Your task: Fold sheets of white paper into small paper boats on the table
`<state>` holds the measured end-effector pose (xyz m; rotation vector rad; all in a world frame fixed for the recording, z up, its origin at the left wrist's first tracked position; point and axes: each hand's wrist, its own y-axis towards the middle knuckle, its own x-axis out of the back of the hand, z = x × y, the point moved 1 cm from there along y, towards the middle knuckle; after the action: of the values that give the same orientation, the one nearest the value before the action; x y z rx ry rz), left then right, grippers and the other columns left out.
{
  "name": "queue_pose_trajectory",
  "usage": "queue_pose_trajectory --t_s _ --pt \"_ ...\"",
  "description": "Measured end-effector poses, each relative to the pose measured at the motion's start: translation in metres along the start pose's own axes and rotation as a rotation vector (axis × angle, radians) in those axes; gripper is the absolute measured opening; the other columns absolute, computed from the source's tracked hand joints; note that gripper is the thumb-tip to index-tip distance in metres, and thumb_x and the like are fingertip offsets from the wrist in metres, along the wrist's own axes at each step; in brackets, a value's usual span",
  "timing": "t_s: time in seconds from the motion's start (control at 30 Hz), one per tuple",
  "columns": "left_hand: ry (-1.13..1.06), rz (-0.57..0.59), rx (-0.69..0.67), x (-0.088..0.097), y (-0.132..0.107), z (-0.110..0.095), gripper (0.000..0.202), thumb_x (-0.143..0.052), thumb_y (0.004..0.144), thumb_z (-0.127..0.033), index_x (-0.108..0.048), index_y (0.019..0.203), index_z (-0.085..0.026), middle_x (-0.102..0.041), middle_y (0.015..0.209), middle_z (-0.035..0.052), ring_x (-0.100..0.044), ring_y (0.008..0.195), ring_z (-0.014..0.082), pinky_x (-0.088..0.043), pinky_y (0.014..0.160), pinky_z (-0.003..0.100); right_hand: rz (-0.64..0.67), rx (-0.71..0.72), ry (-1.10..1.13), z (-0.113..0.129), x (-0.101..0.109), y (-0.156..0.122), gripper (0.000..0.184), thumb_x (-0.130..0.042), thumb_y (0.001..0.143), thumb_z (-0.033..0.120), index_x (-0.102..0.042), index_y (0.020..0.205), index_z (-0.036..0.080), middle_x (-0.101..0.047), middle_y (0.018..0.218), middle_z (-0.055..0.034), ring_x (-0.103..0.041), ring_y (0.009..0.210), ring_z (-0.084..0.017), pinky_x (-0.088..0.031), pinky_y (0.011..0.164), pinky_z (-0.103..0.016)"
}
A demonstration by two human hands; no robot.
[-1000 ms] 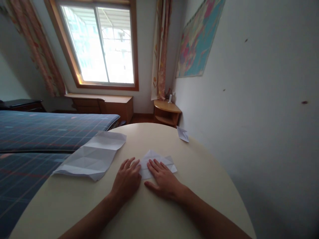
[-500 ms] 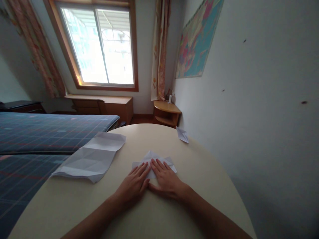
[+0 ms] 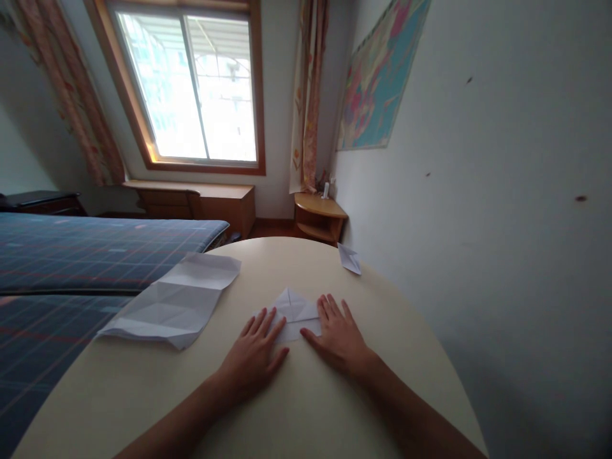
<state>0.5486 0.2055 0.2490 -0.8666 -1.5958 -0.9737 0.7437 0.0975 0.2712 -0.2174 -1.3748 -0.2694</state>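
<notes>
A folded sheet of white paper (image 3: 292,307) lies flat on the cream round table (image 3: 291,408) in front of me. It has a pointed top, a centre crease and a straight band along the near side. My left hand (image 3: 255,347) rests on its left part, fingers stretched and spread. On the right end lies my right hand (image 3: 339,331), palm down, thumb held apart from the fingers. Both hands cover the paper's side corners, so its full outline is hidden.
Creased white sheets (image 3: 176,299) lie at the table's left edge, partly overhanging it. A small folded paper piece (image 3: 350,259) sits at the far right edge near the wall (image 3: 502,255). A bed with a plaid cover (image 3: 95,252) stands on the left.
My right hand has slid to the right across the paper, away from my left hand. The left hand has shifted slightly left, and the paper's middle now shows between them.
</notes>
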Motion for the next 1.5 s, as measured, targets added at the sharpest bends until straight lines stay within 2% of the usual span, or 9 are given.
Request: queue_pose_trajectory --t_s 0.1,0.2,0.33,0.53,0.7,0.93,1.13,1.27,1.5 --pt "-0.004 -0.015 -0.012 -0.001 -0.001 0.001 0.060 -0.035 0.097 -0.053 -0.035 0.149 -0.024 -0.029 0.158 0.0117 -0.023 0.145 0.0317 -0.026 0.116 0.051 -0.086 0.213 0.002 0.012 -0.002 0.001 0.079 -0.030 0.095 0.063 -0.028 0.151 0.008 -0.021 0.158 -0.0145 -0.010 0.148 -0.027 -0.002 0.120 -0.049" --pt "-0.011 -0.025 -0.028 -0.001 0.000 0.000 0.058 -0.034 0.098 -0.051 -0.031 0.150 -0.026 -0.027 0.159 0.0090 -0.023 0.146 0.0294 -0.025 0.117 0.049 -0.016 0.365 0.082 0.024 -0.006 0.002 0.071 -0.027 0.098 0.059 -0.029 0.151 0.012 -0.025 0.158 -0.0111 -0.015 0.148 -0.024 -0.011 0.120 -0.043" --pt "-0.010 -0.005 -0.021 0.000 0.001 0.000 0.057 -0.038 0.097 -0.048 -0.033 0.150 -0.025 -0.029 0.158 0.0085 -0.024 0.145 0.0286 -0.026 0.117 0.048 0.108 0.343 0.161 0.023 -0.006 0.003 0.076 -0.028 0.098 0.061 -0.024 0.153 0.009 -0.019 0.159 -0.0130 -0.014 0.148 -0.025 -0.011 0.120 -0.042" --pt "-0.014 -0.028 0.010 0.002 0.001 0.000 0.058 -0.043 0.094 -0.046 -0.040 0.146 -0.020 -0.035 0.155 0.0115 -0.030 0.144 0.0284 -0.028 0.116 0.047 0.221 0.201 0.197 -0.004 0.007 0.002 0.081 -0.029 0.096 0.063 -0.016 0.154 0.008 -0.010 0.160 -0.0126 -0.007 0.148 -0.027 -0.008 0.120 -0.045" --pt "-0.012 -0.030 0.031 0.004 0.001 -0.001 0.057 -0.045 0.093 -0.044 -0.043 0.144 -0.019 -0.036 0.154 0.0124 -0.032 0.143 0.0285 -0.029 0.116 0.047 0.167 0.153 0.209 -0.020 0.006 0.004 0.078 -0.031 0.097 0.060 -0.022 0.153 0.007 -0.014 0.159 -0.0148 -0.010 0.148 -0.028 -0.011 0.120 -0.046" --pt "0.008 -0.083 0.077 0.005 0.001 0.000 0.055 -0.046 0.093 -0.044 -0.048 0.140 -0.017 -0.043 0.150 0.0140 -0.038 0.139 0.0291 -0.030 0.115 0.050 0.070 0.325 0.222 -0.026 0.011 0.005 0.086 -0.055 0.085 0.065 -0.036 0.148 0.011 -0.032 0.154 -0.0173 -0.025 0.144 -0.033 -0.021 0.117 -0.048" --pt "0.021 -0.083 0.115 0.009 0.000 0.001 0.050 -0.046 0.093 -0.042 -0.052 0.136 -0.020 -0.046 0.148 0.0132 -0.041 0.138 0.0292 -0.033 0.113 0.049 -0.031 0.306 0.265 -0.032 0.015 0.009 0.051 -0.055 0.092 0.043 -0.058 0.134 0.013 -0.054 0.139 -0.0157 -0.048 0.129 -0.027 -0.037 0.110 -0.039" --pt "0.025 -0.060 0.118 0.010 0.000 0.001 0.049 -0.045 0.093 -0.042 -0.052 0.136 -0.020 -0.045 0.149 0.0125 -0.039 0.139 0.0286 -0.032 0.114 0.049 -0.114 0.304 0.278 -0.038 0.010 0.015 0.035 -0.061 0.087 0.028 -0.068 0.120 0.017 -0.065 0.125 -0.0122 -0.057 0.117 -0.025 -0.043 0.103 -0.037" --pt "-0.011 -0.057 0.122 0.010 0.001 0.002 0.048 -0.046 0.093 -0.041 -0.051 0.136 -0.020 -0.044 0.150 0.0110 -0.038 0.140 0.0274 -0.031 0.115 0.048 -0.154 0.312 0.222 -0.042 0.010 0.020 0.018 -0.059 0.089 0.023 -0.072 0.101 0.022 -0.071 0.108 -0.0062 -0.063 0.103 -0.020 -0.046 0.092 -0.030"
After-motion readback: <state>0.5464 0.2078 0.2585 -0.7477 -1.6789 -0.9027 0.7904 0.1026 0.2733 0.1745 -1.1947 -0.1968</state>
